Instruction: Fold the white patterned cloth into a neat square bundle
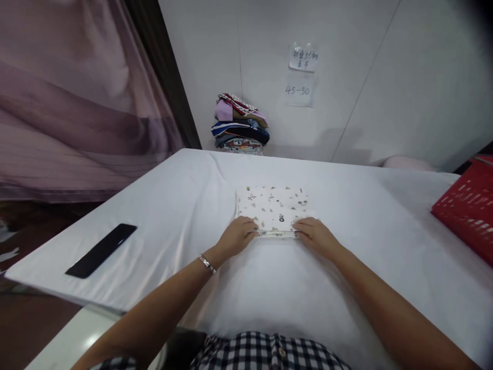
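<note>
A folded white cloth (271,205) with small printed figures lies flat in the middle of the white-covered table. My left hand (239,235) grips its near left corner, thumb at the folded edge and fingers on top. At the near right corner, my right hand (313,234) pinches the cloth the same way. Several layers show along the near edge between the two hands. A silvery bracelet (208,263) circles my left wrist.
A black phone-like slab (102,251) rests on the table (173,205) at the left. Folded clothes (241,123) are stacked beyond the far edge. A red perforated basket (468,200) stands at the right. Handwritten papers (300,90) hang on the wall; a pinkish curtain (77,103) hangs left.
</note>
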Action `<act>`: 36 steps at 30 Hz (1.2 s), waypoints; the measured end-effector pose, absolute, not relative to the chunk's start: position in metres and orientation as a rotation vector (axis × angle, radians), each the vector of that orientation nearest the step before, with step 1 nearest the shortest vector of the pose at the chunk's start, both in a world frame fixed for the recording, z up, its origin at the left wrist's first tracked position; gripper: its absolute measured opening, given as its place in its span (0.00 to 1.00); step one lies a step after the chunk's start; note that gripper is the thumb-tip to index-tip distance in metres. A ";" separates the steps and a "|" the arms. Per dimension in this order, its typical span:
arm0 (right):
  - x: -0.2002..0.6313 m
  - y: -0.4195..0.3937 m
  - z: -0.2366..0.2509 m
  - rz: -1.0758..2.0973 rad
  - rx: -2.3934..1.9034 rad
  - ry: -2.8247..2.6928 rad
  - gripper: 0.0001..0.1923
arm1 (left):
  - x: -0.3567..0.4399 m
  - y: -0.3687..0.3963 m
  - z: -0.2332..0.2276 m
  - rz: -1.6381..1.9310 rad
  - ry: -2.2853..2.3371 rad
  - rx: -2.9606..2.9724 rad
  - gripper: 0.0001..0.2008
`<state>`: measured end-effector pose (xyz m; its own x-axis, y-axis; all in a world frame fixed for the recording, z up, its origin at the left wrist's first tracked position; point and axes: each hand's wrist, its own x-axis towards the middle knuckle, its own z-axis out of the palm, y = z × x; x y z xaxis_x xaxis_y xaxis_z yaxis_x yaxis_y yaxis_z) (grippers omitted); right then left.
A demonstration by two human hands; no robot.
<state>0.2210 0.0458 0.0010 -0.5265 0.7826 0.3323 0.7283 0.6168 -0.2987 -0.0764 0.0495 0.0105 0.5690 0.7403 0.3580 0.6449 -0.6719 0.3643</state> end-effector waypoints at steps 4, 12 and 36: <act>0.217 0.048 -0.006 0.138 -1.229 -2.408 0.13 | -0.074 0.051 0.008 0.699 1.228 2.614 0.09; 0.217 0.046 -0.011 0.227 -1.265 -2.294 0.14 | -0.066 0.057 0.018 0.436 1.293 2.632 0.11; 0.223 0.041 -0.011 0.342 -1.207 -2.189 0.15 | -0.069 0.041 0.004 0.442 1.344 2.904 0.12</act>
<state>0.2230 0.0408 -0.0110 -0.3994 0.8318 0.3855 0.6748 0.5514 -0.4906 -0.0689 0.0412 0.0036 0.6172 0.7344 0.2825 0.7585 -0.6507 0.0345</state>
